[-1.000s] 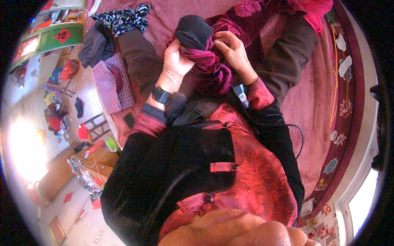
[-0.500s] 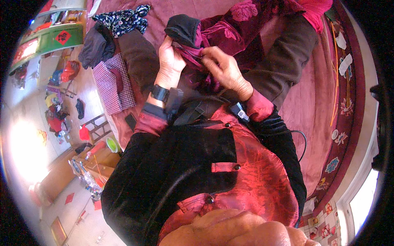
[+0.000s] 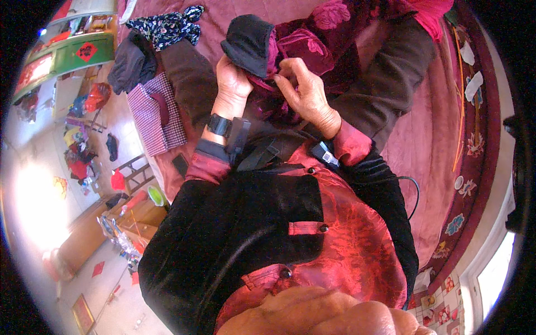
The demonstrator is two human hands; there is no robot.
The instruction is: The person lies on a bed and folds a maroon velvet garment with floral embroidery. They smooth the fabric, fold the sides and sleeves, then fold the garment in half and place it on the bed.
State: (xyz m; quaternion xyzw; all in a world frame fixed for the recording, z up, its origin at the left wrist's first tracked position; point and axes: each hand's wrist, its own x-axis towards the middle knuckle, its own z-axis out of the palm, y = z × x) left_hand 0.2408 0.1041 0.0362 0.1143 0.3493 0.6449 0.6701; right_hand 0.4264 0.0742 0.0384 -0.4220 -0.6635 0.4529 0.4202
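A burgundy velvet garment (image 3: 346,47) with pink flower patterns lies across my lap, over my dark brown trousers (image 3: 399,70). Its near left end has a black fabric piece (image 3: 248,47), which stands up over my left hand (image 3: 233,81). The fingers of that hand are closed on this end and partly hidden beneath the cloth. My right hand (image 3: 306,95) is beside it, thumb and forefinger pinched together at the edge of the velvet. Whatever lies between those fingertips is too small to make out.
I sit on a bed with a dusty-pink cover (image 3: 416,184). On my left lie a checked cloth (image 3: 156,114), a dark grey garment (image 3: 131,64), a dark floral cloth (image 3: 167,28) and a phone-like black object (image 3: 180,165). A black cable (image 3: 417,192) loops by my right arm.
The black piece has been lifted and turned, showing more of its face. My right hand has tilted upward, its fingertips closer to the cloth's edge. My left hand stays nearly in place.
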